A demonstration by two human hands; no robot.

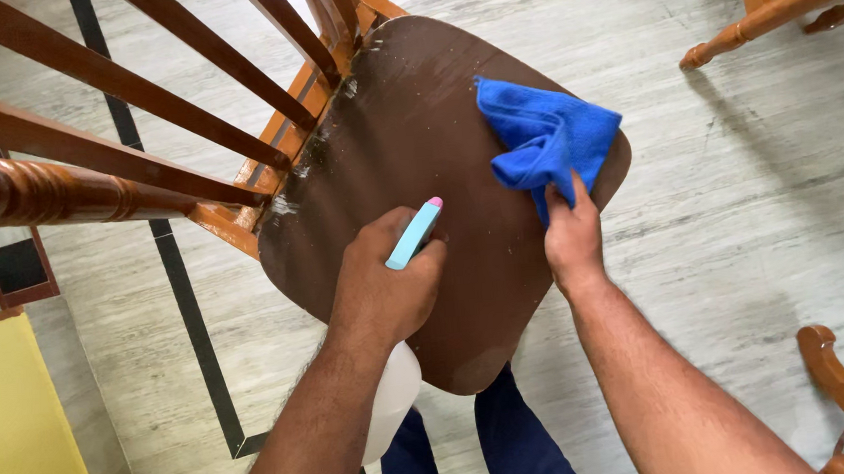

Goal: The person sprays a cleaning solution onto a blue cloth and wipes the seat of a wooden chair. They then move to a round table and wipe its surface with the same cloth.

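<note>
In the head view, the left hand (pixel 383 285) is clenched around a spray bottle (pixel 412 236); its light blue plastic head with a small pink tip shows above the knuckles, and its smooth white body shows below the wrist. The bottle is held just over the near part of the chair seat (pixel 413 127).

The seat is a dark brown, glossy panel with rounded corners, and pale wet streaks lie along its edge near the backrest (the surface looks smooth and hard). The backrest has 5 or more slim wooden spindles (pixel 181 105) in red-brown lacquer, joined to an orange-brown frame.

The right hand (pixel 571 237) pinches a blue cloth (pixel 547 137), soft and crumpled, which lies on the far right corner of the seat. The floor (pixel 759 180) is pale grey tile with fine streaks.
</note>
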